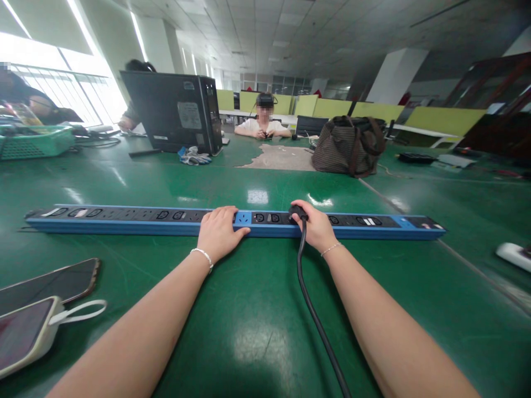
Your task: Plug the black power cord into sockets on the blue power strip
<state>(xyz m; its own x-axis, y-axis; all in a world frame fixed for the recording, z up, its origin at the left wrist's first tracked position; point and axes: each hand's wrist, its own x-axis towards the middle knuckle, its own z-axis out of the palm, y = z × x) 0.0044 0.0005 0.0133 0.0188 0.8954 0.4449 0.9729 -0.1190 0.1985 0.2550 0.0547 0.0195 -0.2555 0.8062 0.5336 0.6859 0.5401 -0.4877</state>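
A long blue power strip [274, 232] with black and blue sockets on its top face lies across the green table. My left hand [218, 229] rests over the middle of the strip, fingers across its top and thumb along the near side, holding it. To the right, my right hand [317, 225] is closed around a black plug [297, 212], which is at the strip's sockets. How deep the plug sits is hidden by my fingers. From it a thick black cable [309, 298] runs down towards me, between my forearms.
Two phones, one dark [50, 282] and one pale-cased [29, 334], lie at the left. Farther back stand a black computer case [170, 110], gloves [194, 156], a green basket [37, 142] and a brown bag [348, 145]. A person [264, 124] sits opposite; others are at the left.
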